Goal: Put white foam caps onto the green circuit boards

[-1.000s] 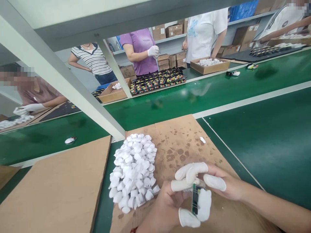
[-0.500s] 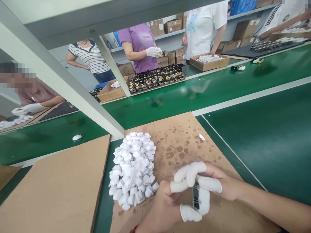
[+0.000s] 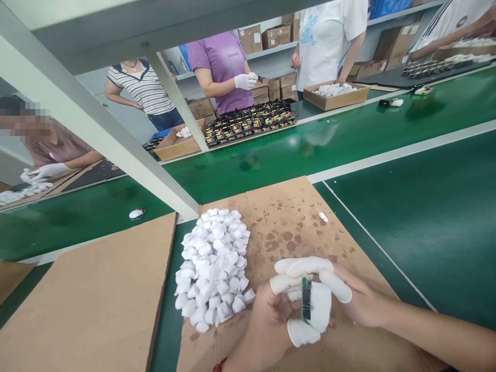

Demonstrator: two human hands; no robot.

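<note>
A small green circuit board [image 3: 306,300] with dark parts, and a white pad [image 3: 321,307] on one face, is held over the cardboard sheet [image 3: 271,222]. My left hand [image 3: 277,315] grips the board from the left, its thumb at the lower edge and fingers at the upper edge. My right hand [image 3: 344,289] closes over the top, its fingers bent around the board and pad beside the left fingers. Both hands wear white finger cots. To their left lies a heap of white pads [image 3: 215,263]. Fingers hide part of the board's top.
A green conveyor belt [image 3: 248,178] runs across behind, carrying a padded board [image 3: 137,213]. A slanted metal post [image 3: 127,139] stands at left, near another cardboard sheet [image 3: 112,284]. One loose white pad [image 3: 323,217] lies on the cardboard. Co-workers work beyond the belt.
The board has turned in my hands, so more of its white pad shows. My right thumb area has shifted slightly upward. Boards on the belt have moved right.
</note>
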